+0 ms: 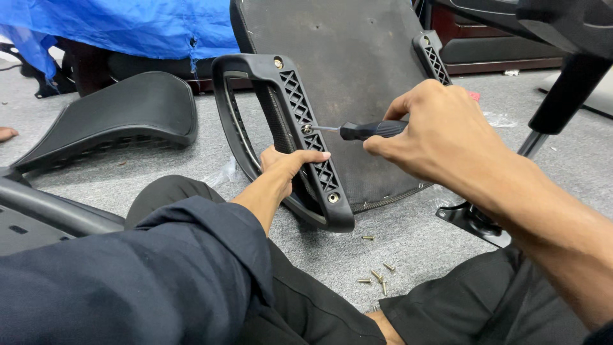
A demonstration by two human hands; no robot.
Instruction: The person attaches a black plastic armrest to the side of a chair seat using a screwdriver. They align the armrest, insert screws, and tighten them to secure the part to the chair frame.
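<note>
On the grey carpet floor (pixel 159 172), far left, a curved black chair backrest (pixel 121 115) lies flat before a blue tarp (pixel 128 25). Centre: black plastic armrest (pixel 281 134) stands upright against the underside of a seat pan (pixel 345 83). Left hand (pixel 284 167) wrapped around the armrest's lower bar, thumb pressed along the lattice face. Right hand (pixel 434 131) closed on a black-handled screwdriver (pixel 364 130), tip seated in a screw (pixel 307 128) at mid-armrest. Loose brass screws (pixel 377 275) scattered on the carpet between the legs. Far right, chair base column (pixel 562 96), tilted.
</note>
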